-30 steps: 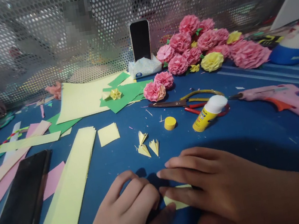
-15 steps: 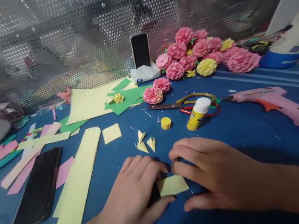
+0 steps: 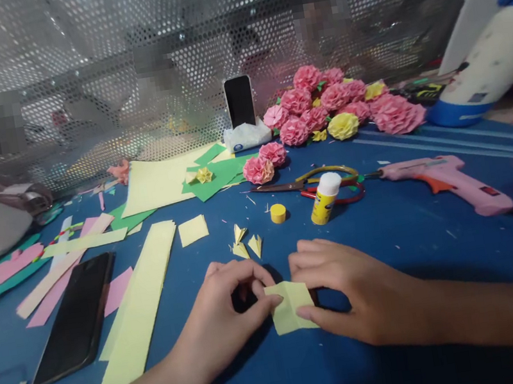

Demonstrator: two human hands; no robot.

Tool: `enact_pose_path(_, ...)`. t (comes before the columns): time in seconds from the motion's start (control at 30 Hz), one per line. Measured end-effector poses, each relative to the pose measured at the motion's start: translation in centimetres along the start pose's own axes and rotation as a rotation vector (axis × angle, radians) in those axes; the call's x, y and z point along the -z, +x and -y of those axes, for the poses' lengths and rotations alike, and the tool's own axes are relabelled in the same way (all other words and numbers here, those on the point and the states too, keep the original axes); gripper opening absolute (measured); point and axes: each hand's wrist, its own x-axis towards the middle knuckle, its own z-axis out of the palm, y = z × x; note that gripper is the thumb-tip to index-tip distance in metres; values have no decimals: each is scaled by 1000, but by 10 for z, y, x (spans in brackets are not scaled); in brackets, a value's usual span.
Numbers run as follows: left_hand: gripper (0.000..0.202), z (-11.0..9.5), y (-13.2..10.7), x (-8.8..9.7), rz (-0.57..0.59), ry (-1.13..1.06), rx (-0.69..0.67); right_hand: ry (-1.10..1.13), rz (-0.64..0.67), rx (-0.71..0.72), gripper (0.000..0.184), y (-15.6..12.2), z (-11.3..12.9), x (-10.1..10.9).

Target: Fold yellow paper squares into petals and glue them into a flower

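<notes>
Yellow paper (image 3: 287, 317), creased mid-width.
My left hand (image 3: 219, 311) and right hand (image 3: 362, 292) each pinch one side, apparently keeping it spread.

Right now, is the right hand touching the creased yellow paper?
Touching: the head view shows the right hand with its thumb lying on the creased yellow paper, near its right edge.
</notes>
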Motion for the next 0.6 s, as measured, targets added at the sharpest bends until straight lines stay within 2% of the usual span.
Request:
enact_pose_path(0.13, 13, 2, 1, 1, 29, 77, -50, -80, -47, -19, 12, 3, -7, -1)
enact_pose_path(0.23, 9, 5, -1, 4, 37, 141, -184, -68, -11, 60, 13, 5, -14, 3)
enact_pose_path(0.33, 14, 10, -8, 6, 58, 209, -370, -155, 15, 249, 17, 6, -18, 9)
enact_pose_path(0.47, 30, 17, -16, 5, 27, 271, -522, -393, -49, 562, 37, 6, -19, 18)
enact_pose_path(0.53, 31, 19, -18, 4, -24, 311, -586, -429, -66, 650, 35, 6, -19, 21)
enact_pose_path(0.6, 31, 21, -19, 4, -64, 355, -634, -427, -67, 679, 34, 5, -20, 23)
